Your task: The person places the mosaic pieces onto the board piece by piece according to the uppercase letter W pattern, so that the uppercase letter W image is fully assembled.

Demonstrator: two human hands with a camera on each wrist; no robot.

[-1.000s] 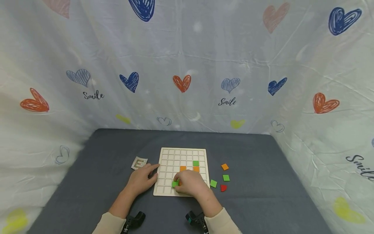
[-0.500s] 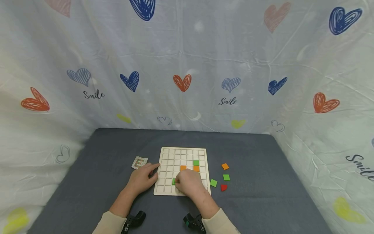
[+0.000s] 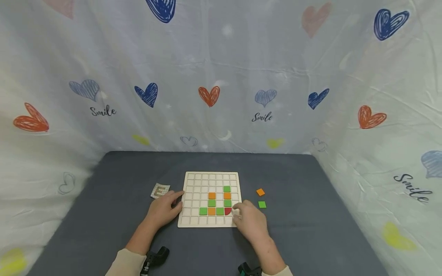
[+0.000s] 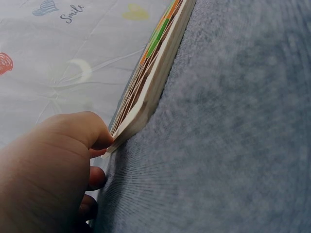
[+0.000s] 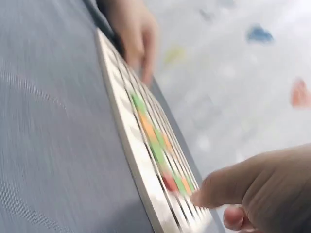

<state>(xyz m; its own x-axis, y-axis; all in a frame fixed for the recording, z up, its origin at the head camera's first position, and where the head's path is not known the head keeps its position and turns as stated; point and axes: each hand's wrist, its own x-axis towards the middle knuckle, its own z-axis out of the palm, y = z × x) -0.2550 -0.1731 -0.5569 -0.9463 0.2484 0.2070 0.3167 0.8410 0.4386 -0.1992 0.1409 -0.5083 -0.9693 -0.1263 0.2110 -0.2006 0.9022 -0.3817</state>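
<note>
A pale wooden grid board (image 3: pixel 193 220) lies on the dark cloth, bearing square green and orange tiles and a red quarter-round tile (image 3: pixel 228 211). At the board's left edge rests my left hand (image 3: pixel 162 209), its index fingertip and thumb against the side; the left wrist view has these fingers right at a board corner (image 4: pixel 129 127). My right hand (image 3: pixel 252 222) is over the right edge, thumb and index finger apart beside the red tile, with nothing seen between them. In the right wrist view the right index finger (image 5: pixel 221 187) reaches toward the board, blurred.
An orange tile (image 3: pixel 260 192) and a green tile (image 3: pixel 262 204) lie loose on the cloth right of the board. A small pattern card (image 3: pixel 160 190) is beyond the left hand. A white curtain (image 3: pixel 221 126) printed with hearts surrounds the table.
My right hand has moved right, uncovering the board's lower rows. The red tile and a green tile, earlier loose on the cloth, have left it; the red one sits on the board.
</note>
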